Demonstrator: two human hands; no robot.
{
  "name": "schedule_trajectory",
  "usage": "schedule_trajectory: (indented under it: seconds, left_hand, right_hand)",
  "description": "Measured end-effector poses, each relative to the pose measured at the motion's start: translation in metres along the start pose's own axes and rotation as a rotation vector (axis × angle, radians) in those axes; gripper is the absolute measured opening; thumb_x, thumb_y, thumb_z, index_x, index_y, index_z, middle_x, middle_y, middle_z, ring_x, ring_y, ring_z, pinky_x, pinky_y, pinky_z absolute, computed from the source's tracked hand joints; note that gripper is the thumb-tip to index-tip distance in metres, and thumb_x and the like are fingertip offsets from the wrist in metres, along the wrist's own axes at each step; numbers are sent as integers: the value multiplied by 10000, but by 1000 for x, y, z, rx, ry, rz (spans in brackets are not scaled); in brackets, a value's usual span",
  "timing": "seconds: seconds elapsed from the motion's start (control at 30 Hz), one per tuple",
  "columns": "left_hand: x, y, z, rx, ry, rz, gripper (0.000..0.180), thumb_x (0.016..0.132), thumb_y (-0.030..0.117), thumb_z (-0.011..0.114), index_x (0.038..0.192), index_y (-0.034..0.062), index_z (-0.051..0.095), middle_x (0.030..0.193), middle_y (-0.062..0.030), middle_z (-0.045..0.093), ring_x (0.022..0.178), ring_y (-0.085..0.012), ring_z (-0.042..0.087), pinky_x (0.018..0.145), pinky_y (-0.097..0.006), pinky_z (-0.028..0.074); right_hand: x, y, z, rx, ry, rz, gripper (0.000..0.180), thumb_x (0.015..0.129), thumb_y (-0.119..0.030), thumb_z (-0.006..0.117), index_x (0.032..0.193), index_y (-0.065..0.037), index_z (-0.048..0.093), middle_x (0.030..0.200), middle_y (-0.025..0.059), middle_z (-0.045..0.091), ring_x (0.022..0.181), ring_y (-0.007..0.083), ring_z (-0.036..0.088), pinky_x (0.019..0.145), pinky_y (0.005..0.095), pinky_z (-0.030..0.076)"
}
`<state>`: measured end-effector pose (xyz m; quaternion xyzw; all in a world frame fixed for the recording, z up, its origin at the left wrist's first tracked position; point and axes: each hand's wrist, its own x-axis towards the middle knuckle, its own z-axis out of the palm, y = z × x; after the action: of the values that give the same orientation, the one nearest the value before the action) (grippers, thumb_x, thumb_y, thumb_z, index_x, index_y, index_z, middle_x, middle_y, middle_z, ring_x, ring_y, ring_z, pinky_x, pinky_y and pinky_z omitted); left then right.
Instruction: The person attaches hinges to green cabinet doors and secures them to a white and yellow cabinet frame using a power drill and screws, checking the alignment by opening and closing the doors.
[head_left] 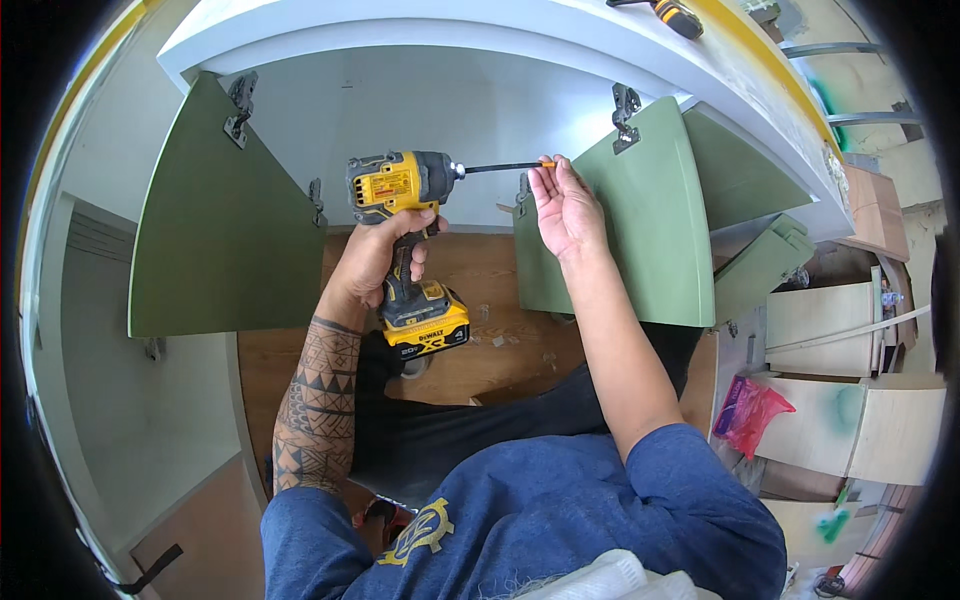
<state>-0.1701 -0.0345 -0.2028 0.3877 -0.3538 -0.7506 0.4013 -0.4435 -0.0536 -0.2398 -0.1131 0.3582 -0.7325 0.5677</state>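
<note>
My left hand [385, 252] is wrapped round the grip of a yellow and black cordless impact driver [402, 182], its battery hanging below. A long, dark driver bit [505, 167] runs sideways from the chuck toward the right. Fingertips of my right hand [570, 212] pinch the bit's orange far end, palm turned up. Green cabinet doors stand swung out on both sides, the left door [215, 225] beside my left forearm and the right door [645, 215] just beyond my right hand. Dark metal hinges sit at their edges, such as the upper right hinge [625, 118].
A white cabinet frame [450, 22] arches across the far side, with a yellow and black handled tool [678, 18] on top. Small scraps lie on the wood-look floor [480, 290]. Boards and a pink plastic packet [755, 415] are stacked at the right.
</note>
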Motion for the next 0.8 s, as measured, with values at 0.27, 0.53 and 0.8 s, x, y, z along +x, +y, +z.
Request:
schedule_trajectory:
  seconds: [0.27, 0.53, 0.8]
  left_hand:
    - [18, -29, -14, -119, -76, -172, 285, 944, 232, 692, 1111, 5, 649, 877, -49, 707, 528, -74, 585, 447, -234, 517]
    - [27, -37, -1, -115, 27, -179, 320, 962, 295, 682, 1081, -1, 670, 716, -26, 663, 478, -91, 569, 458, -245, 524]
    - [66, -46, -5, -257, 52, -53, 375, 981, 351, 639, 1091, -6, 667, 663, -7, 616, 507, -111, 574, 501, -239, 507]
  right_hand:
    - [-6, 15, -30, 174, 61, 132, 159, 1029, -173, 672, 1114, -39, 661, 1146, 114, 705, 1104, 215, 679, 1067, 378, 572]
    - [-98, -5, -132, -1024, -434, 820, 386, 998, -339, 724, 1234, -39, 662, 1042, 94, 722, 928, 183, 699, 781, 354, 584]
    - [-88, -22, -168, -1182, 278, 868, 905, 874, -608, 781, 1464, 26, 517, 1405, 343, 550, 1317, 468, 551, 1002, 507, 547]
